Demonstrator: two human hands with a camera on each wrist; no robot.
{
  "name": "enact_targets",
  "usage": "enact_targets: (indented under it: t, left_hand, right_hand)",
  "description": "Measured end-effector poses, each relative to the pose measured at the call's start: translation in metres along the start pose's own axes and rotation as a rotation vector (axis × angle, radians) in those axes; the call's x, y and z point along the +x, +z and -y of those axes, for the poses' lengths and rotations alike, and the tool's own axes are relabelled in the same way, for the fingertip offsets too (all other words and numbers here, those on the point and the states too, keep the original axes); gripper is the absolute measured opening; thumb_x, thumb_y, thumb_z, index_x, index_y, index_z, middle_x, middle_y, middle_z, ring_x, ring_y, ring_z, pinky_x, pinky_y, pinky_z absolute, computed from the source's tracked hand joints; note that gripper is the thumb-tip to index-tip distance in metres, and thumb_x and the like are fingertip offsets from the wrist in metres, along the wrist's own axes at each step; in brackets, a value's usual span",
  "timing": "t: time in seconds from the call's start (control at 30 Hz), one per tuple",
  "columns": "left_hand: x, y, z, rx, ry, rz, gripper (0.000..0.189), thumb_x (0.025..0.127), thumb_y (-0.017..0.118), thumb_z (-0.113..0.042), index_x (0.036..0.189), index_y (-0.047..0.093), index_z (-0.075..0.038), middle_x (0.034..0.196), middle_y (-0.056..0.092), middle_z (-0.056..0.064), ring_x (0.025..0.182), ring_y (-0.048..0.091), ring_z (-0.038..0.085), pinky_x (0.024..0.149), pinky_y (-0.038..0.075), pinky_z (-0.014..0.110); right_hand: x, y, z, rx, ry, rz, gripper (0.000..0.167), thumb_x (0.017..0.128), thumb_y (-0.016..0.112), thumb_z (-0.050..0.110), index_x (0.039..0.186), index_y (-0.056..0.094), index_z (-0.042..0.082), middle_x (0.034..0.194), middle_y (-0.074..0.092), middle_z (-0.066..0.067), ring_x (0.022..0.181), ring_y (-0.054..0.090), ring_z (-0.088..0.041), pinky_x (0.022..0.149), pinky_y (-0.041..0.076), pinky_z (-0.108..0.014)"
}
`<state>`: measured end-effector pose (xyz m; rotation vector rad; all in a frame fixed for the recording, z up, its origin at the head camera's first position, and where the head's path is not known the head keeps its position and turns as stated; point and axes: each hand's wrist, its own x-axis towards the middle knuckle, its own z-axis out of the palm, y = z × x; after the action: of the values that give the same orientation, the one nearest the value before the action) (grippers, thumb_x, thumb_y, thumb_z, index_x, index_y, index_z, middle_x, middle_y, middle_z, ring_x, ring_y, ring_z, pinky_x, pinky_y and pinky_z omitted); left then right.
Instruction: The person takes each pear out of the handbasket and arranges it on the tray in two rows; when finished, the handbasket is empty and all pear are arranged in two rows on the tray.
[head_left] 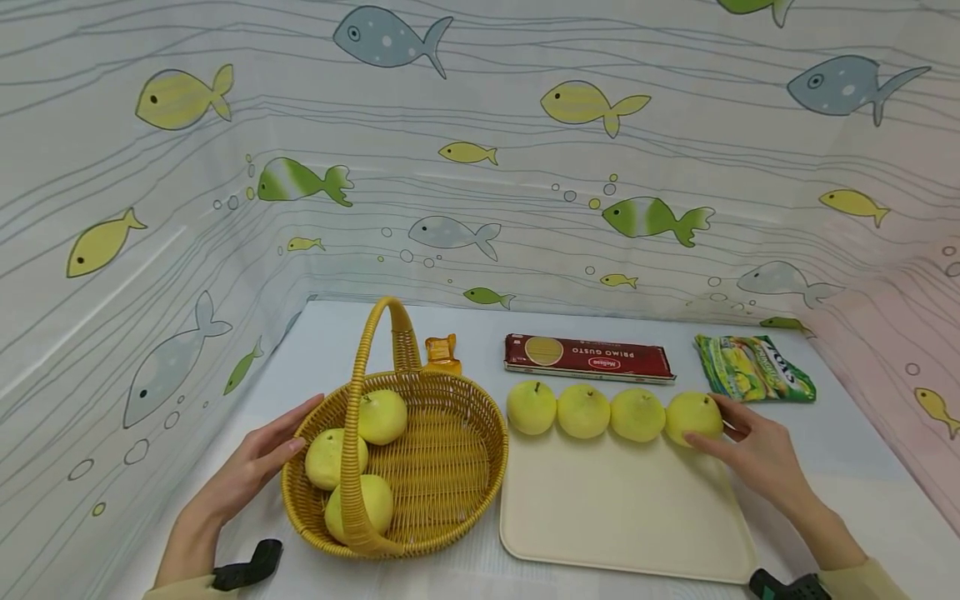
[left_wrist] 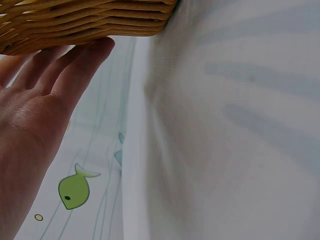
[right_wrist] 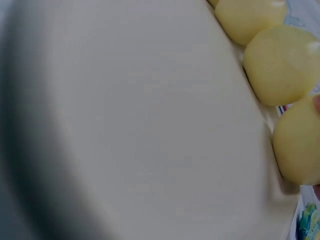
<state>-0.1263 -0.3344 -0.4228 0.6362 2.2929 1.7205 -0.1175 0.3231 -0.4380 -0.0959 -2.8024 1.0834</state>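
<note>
My right hand (head_left: 757,450) holds the rightmost of several round yellow pears (head_left: 693,418), thumb on its near side and fingers at the far right. The pears stand in a touching row along the far edge of a cream tray (head_left: 622,508). In the right wrist view that held pear (right_wrist: 300,142) sits at the tray's corner, with only bits of fingers showing. My left hand (head_left: 243,467) touches the outer left side of a yellow wicker basket (head_left: 491,492). Its fingers (left_wrist: 82,70) reach straight up to the weave. Three pears (head_left: 382,417) lie in the basket's left half, partly behind the handle.
Behind the row of pears lies a long dark red biscuit packet (head_left: 588,357). Farther right is a green packet (head_left: 753,368), and a small orange packet (head_left: 442,354) lies behind the basket. Fish-patterned sheeting (head_left: 450,192) walls the table at the back and sides.
</note>
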Motion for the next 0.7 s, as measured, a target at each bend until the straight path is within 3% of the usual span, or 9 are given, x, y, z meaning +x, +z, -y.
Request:
enact_targets:
  t: [0.37,0.6,0.7]
  left_hand:
    - [-0.0001,0.0008,-0.0015,0.007,-0.016,-0.004,0.054,0.106,0.041,-0.007,0.158,0.025,-0.002,0.160,0.032,-0.014,0.138,0.031,-0.015,0.102,0.036,0.009]
    - [0.0007,-0.0002,0.0005,0.028,-0.017,-0.016,0.054,0.106,0.041,-0.007,0.158,0.025,-0.003,0.164,0.029,-0.002,0.139,0.031,-0.014,0.103,0.034,0.008]
    - [0.0008,0.0001,0.0010,0.024,-0.017,-0.013,0.054,0.106,0.041,-0.007,0.158,0.025,-0.003,0.164,0.029,-0.002,0.139,0.031,-0.014,0.103,0.034,0.008]
  right_hand:
    - [0.0038,0.0014,0.0013,0.028,0.007,0.038,0.088,0.083,0.081,0.040,0.149,0.042,-0.003,0.144,0.047,-0.033,0.123,0.056,-0.049,0.075,0.044,0.000]
    - [0.0042,0.0021,-0.0008,0.039,-0.002,0.038,0.087,0.084,0.081,0.039,0.150,0.041,-0.003,0.144,0.047,-0.033,0.123,0.055,-0.048,0.075,0.044,0.000]
    - [0.0040,0.0026,-0.0019,0.035,-0.008,0.035,0.087,0.084,0.081,0.038,0.150,0.041,-0.003,0.144,0.047,-0.033,0.122,0.056,-0.048,0.075,0.043,0.001]
